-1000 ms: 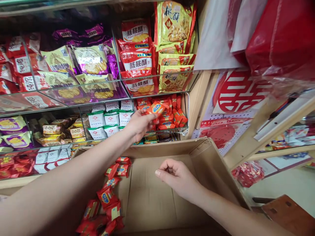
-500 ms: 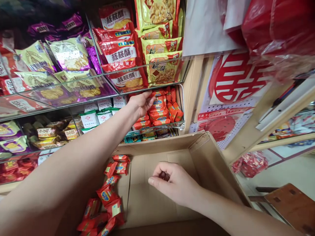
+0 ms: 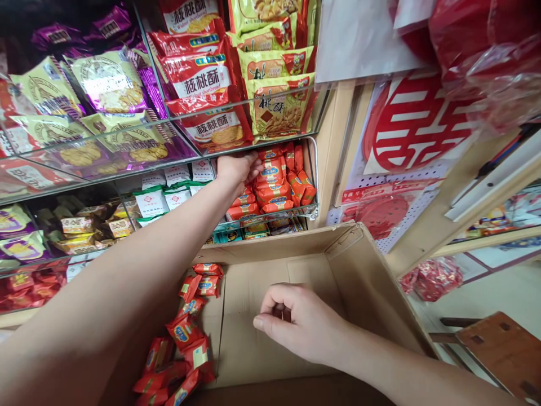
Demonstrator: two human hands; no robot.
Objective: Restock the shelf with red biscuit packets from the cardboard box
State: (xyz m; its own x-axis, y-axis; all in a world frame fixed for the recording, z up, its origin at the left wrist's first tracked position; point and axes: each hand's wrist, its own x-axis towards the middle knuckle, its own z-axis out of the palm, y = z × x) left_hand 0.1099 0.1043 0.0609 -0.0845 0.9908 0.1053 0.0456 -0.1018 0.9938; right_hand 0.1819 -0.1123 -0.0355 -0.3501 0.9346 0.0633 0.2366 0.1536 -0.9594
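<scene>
My left hand (image 3: 239, 171) reaches into a low shelf compartment, at the left side of a stack of small red packets (image 3: 273, 180). Its fingers are partly hidden, and whether they hold a packet cannot be made out. Over the open cardboard box (image 3: 253, 344) is my right hand (image 3: 296, 321), its fingers curled toward the thumb with a gap between them and nothing seen inside. Several loose red packets (image 3: 185, 331) lie along the left side of the box floor.
Red walnut shortbread bags (image 3: 205, 79) and yellow bags (image 3: 279, 107) fill the shelf above. White-green packets (image 3: 151, 202) sit left of my left hand. A wooden stool (image 3: 502, 349) stands at the lower right, below hanging red decorations (image 3: 418, 124).
My left hand has moved slightly left and deeper into the compartment beside the red stack. My right hand stays over the box, almost unchanged. The view has shifted slightly.
</scene>
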